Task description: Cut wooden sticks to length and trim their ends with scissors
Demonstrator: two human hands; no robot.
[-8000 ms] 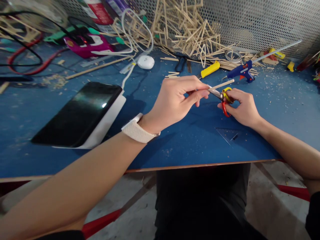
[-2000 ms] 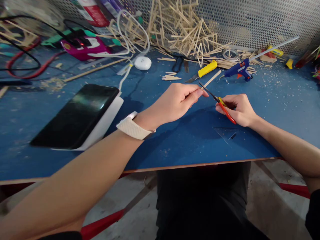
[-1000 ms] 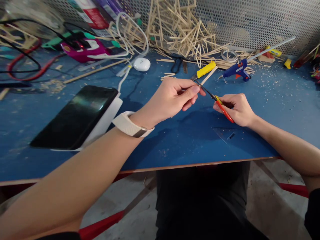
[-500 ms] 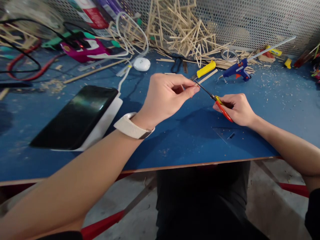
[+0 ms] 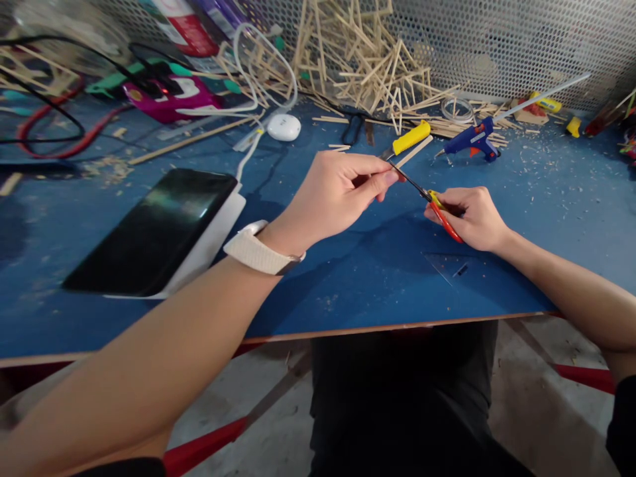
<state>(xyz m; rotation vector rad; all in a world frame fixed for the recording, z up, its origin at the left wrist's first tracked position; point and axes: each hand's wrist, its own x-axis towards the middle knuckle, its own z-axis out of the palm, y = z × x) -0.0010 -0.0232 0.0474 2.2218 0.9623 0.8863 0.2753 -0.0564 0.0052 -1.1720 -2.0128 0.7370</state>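
Observation:
In the head view my right hand [image 5: 472, 213] is closed around pliers with red and yellow handles [image 5: 446, 222]. A thin dark length [image 5: 411, 181] runs from the pliers' pivot up to my left fingertips; I cannot tell whether it is all jaw or partly a separate thin piece. My left hand [image 5: 334, 193], with a white watch strap on the wrist, pinches thumb and finger together at its far end. What lies in that pinch is hidden. Just beyond the fingertips are a yellow-handled cutter [image 5: 411, 138] and a flat wooden stick [image 5: 415, 152], both on the blue table.
A blue glue gun [image 5: 472, 140] with a long glue stick lies behind my right hand. A black-screened tablet [image 5: 154, 232] is at the left. Wooden sticks [image 5: 368, 66] are heaped against the mesh panel. A clear set square [image 5: 450, 265] lies near the table's front edge [image 5: 348, 332].
My left hand has shifted very slightly to the right and down. The pliers and my right hand stay almost where they were; the whole view has moved a touch.

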